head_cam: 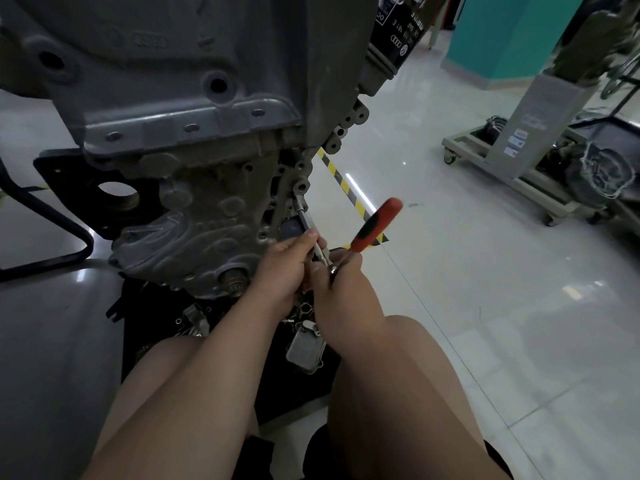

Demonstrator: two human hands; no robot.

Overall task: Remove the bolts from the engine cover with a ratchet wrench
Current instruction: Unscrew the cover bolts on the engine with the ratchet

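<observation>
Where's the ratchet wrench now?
The ratchet wrench is centre of the head view, right of the engine cover: right hand grips its head, left hand holds its extension.

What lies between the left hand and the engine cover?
In the head view, a metal extension bar runs from the left hand up to the edge of the engine cover.

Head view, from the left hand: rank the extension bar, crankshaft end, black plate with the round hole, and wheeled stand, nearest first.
1. Extension bar: gripped in the left hand.
2. Crankshaft end: just left, low down.
3. Black plate: farther left.
4. Wheeled stand: far right, well beyond.
</observation>
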